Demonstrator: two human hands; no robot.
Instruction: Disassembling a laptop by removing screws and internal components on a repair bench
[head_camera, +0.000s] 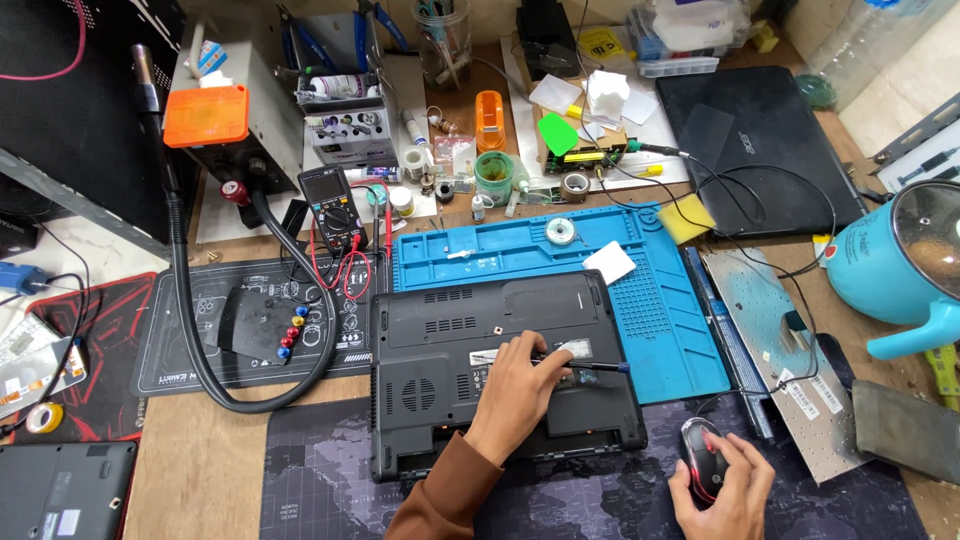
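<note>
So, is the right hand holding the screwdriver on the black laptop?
No, the right hand rests on a mouse, while the left hand holds the screwdriver on the laptop.

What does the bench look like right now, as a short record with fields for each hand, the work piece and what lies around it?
left hand: left hand holds a screwdriver, its tip end under the fingers, on the laptop
right hand: right hand rests on a black and red mouse
work piece: black laptop, underside up, partly on a blue mat
left of laptop: multimeter with red leads, black hose
right of laptop: light blue pot, second closed laptop
</note>
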